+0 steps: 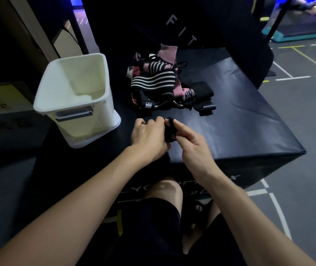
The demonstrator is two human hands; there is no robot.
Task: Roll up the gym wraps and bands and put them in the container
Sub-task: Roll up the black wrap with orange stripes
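Both hands, left (149, 137) and right (191, 144), pinch a small black fabric wrap (169, 131) between them, mid-roll. White plastic container (72, 100) left of them looks empty (bottom partly hidden). Striped and pink pile of wraps and bands (159, 83) beyond the fingers remains.

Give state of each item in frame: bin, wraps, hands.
White plastic container: upright, open, looks empty.
Pile of striped black-white and pink wraps: unrolled, heaped on the black padded box.
Small black wrap: held between both hands, partly rolled.
Left hand: gripping it.
Right hand: pinching it.

hands (169, 139) seemingly pinching black wrap (169, 131)
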